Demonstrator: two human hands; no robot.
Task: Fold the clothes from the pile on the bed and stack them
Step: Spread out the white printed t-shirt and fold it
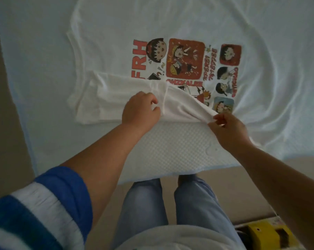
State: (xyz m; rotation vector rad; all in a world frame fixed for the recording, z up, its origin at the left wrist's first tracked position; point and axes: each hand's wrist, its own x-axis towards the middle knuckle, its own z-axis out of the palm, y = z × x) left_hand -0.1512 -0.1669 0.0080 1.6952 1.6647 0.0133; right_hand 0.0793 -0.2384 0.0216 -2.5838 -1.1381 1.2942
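- Head view: we stand at the near edge of the bed, a white T-shirt spread print-up across the centre and upper frame.
- Our left hand, at centre frame, has its fingers curled into the shirt's near side panel, bunching cloth where the turned-in sleeve meets the body.
- Our right hand, centre right, pinches the lifted near edge between thumb and fingertips, holding it taut off the bed.
- Judged from this, the step is the lengthwise fold: carrying the near side over the cartoon print.
- To do it well, we should keep both grips level so the crease runs straight, then smooth the wrinkles fanning out at right.
- No pile or stack shows in frame; a yellow box sits at lower right.
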